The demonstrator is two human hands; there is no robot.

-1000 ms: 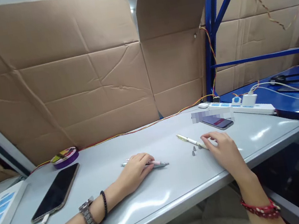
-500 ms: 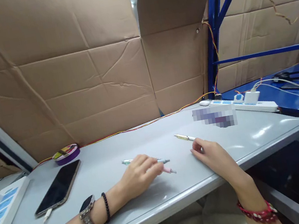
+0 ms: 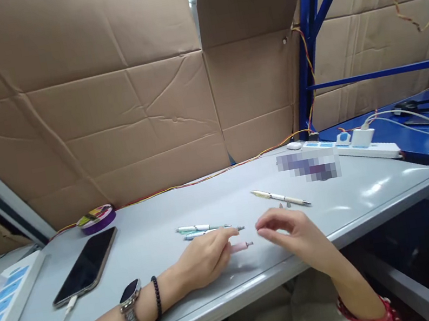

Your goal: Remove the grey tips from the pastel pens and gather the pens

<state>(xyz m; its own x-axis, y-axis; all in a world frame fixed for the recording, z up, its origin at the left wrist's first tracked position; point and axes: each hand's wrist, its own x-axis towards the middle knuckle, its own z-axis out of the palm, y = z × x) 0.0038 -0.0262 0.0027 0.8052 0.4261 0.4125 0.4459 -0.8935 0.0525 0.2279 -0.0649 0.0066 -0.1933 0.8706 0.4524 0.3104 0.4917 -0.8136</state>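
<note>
My left hand (image 3: 204, 258) rests on the grey table (image 3: 168, 278) with its fingers closed round a pink pen (image 3: 242, 245), whose tip sticks out to the right. Two more pens (image 3: 205, 230) lie side by side just beyond that hand. My right hand (image 3: 293, 235) hovers to the right of the pink pen's tip, fingers curled but apart, holding nothing. A white and gold pen (image 3: 280, 197) lies farther right, with two small grey tips (image 3: 284, 205) beside it.
A black phone (image 3: 86, 265) on a cable lies at the left, with a purple tape roll (image 3: 96, 219) behind it. Power strips sit at the far left (image 3: 0, 306) and back right (image 3: 354, 148). Cardboard walls (image 3: 126, 98) and blue racking (image 3: 310, 29) stand behind.
My right hand left the white and gold pen and moved left toward the pink pen. My left hand drew the pink pen nearer, away from the other pens.
</note>
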